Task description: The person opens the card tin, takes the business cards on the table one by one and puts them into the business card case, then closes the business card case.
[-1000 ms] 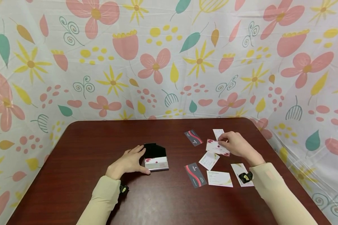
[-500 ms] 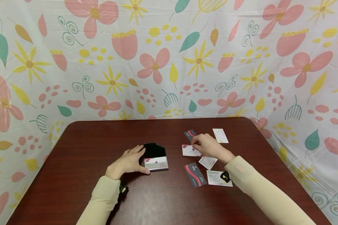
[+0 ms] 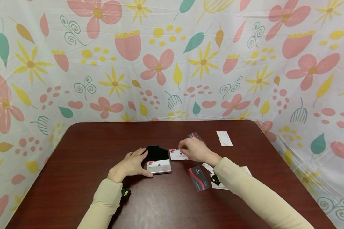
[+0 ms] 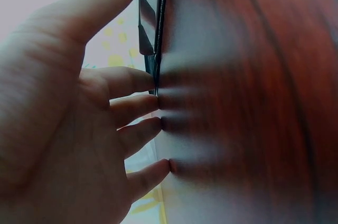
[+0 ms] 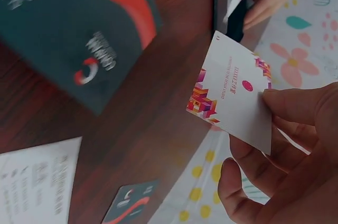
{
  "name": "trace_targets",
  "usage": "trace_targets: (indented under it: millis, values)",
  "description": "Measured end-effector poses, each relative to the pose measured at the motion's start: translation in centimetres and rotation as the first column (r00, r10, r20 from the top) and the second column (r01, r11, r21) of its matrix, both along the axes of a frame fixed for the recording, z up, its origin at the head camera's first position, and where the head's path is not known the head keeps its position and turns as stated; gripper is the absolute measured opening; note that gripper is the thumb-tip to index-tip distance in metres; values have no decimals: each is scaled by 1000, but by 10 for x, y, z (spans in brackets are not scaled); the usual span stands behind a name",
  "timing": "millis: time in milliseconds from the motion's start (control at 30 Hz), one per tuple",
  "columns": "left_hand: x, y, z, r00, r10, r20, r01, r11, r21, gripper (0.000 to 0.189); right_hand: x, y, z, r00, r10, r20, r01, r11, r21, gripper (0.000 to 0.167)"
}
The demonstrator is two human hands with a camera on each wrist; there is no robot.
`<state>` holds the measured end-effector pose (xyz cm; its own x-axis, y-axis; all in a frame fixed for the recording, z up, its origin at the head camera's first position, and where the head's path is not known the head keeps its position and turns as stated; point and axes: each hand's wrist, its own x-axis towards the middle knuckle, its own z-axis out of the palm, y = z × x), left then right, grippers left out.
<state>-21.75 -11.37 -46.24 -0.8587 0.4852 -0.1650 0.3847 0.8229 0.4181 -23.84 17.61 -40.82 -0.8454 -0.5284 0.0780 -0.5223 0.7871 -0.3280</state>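
My right hand [image 3: 197,150] pinches a white business card [image 5: 235,94] with pink and orange pattern at its corners. In the head view this card lies just right of the card case [image 3: 159,166], above the table. The case is lying with its black lid folded back; a similar white card [image 3: 154,163] shows inside its metal pocket. My left hand [image 3: 132,163] rests at the case's left side, fingers spread. Its thumb is by the near left corner and its index finger by the lid; other fingertips touch the table in the left wrist view.
Right of the case lie dark cards with a red stripe, one nearer [image 3: 199,178] and one partly hidden behind the right hand [image 3: 195,136]. A white card [image 3: 224,138] lies far right. My right sleeve [image 3: 246,187] covers more white cards. A floral curtain [image 3: 172,63] hangs behind the table.
My right hand has lifted the white card from the right-hand group and carried it left, up to the case. The left hand and the case have stayed in place.
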Motion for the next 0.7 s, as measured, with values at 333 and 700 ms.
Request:
trace_targets:
  millis: [333, 700]
  values:
    - [-1, -1, -1, 1000, -10, -11, 10, 1000, -3, 108, -4, -27, 8, 999, 44, -22, -45, 998, -39, 12]
    - [-2, -2, 0, 1000, -3, -9, 3, 1000, -15, 109, -13, -57, -2, 998, 29, 64, -19, 990, -137, 11]
